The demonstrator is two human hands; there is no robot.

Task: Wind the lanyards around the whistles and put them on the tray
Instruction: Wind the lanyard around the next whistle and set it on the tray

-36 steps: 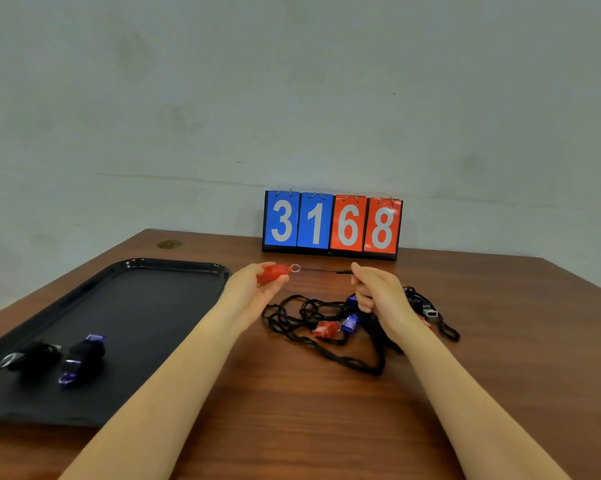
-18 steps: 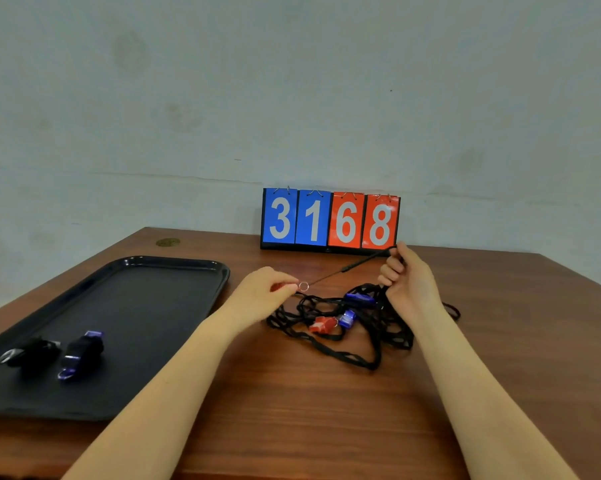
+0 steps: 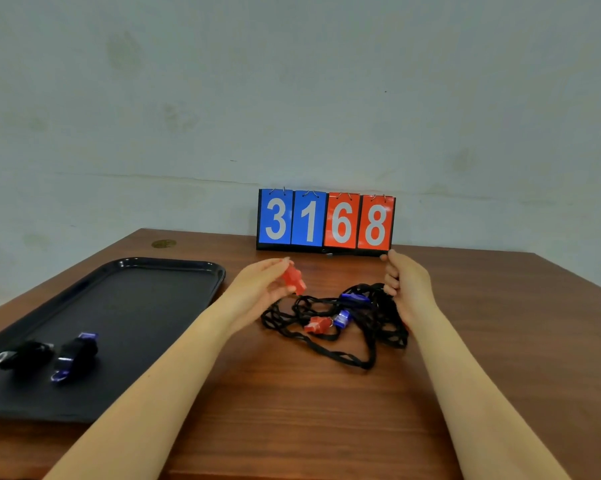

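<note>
The left hand (image 3: pixel 257 289) pinches a small red plastic whistle (image 3: pixel 294 280) in its grip; it looks light, rigid. The right hand (image 3: pixel 404 285) curls round limp black cord lanyards (image 3: pixel 361 327), tangle-prone, heaped between both grips on the wooden tabletop (image 3: pixel 327 410).

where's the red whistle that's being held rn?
Head view, centre: the red whistle is held in the left hand, above the table, just left of the lanyard tangle.

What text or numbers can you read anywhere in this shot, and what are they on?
"3" and "1": white digits on the two blue cards of the black flip scoreboard at the far table edge.
"6" and "8": white digits on its two red cards.
Small round gold sticker on the brown wooden table: too small to read.
Nothing else carries readable text.
</note>
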